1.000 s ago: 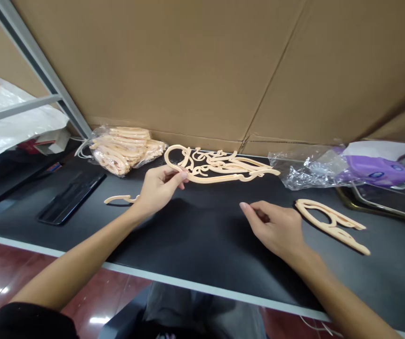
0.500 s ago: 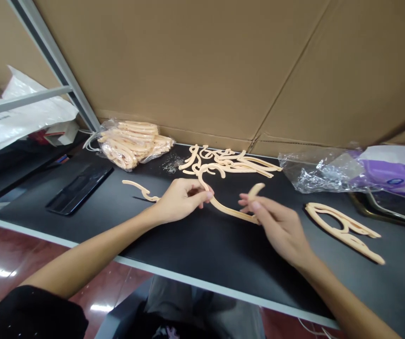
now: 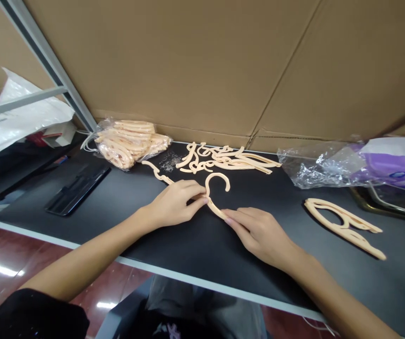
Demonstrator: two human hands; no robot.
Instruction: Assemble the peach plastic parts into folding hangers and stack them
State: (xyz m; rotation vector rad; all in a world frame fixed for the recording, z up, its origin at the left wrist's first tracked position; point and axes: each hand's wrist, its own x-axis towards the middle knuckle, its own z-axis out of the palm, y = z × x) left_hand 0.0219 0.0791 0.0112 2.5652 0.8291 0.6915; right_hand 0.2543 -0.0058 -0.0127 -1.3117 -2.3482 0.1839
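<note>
Above the black desk, a cream plastic folding hanger [image 3: 216,209] is held between both hands, its curved hook standing up at the middle. My left hand [image 3: 175,203] pinches it at the joint just below the hook. One wavy hanger arm runs out beyond that hand to the upper left. My right hand [image 3: 264,231] is closed round the other arm, thumb and fingers together, and hides its far end. Behind the hands lies a pile of loose cream hanger parts [image 3: 243,162]. A folded cream hanger [image 3: 344,230] rests to the right.
A clear bag of cream hangers [image 3: 126,141] sits at the back left, near a black phone-like slab [image 3: 78,190]. Clear plastic wrap [image 3: 308,167] and a purple package [image 3: 389,167] lie at the right. Cardboard [image 3: 188,70] walls off the back, and a metal frame [image 3: 52,61] rises at the left.
My right hand has moved left and inward along the hanger arm; the small curved end that showed above its fingers is now hidden. The left-side arm has swung further up and back.
</note>
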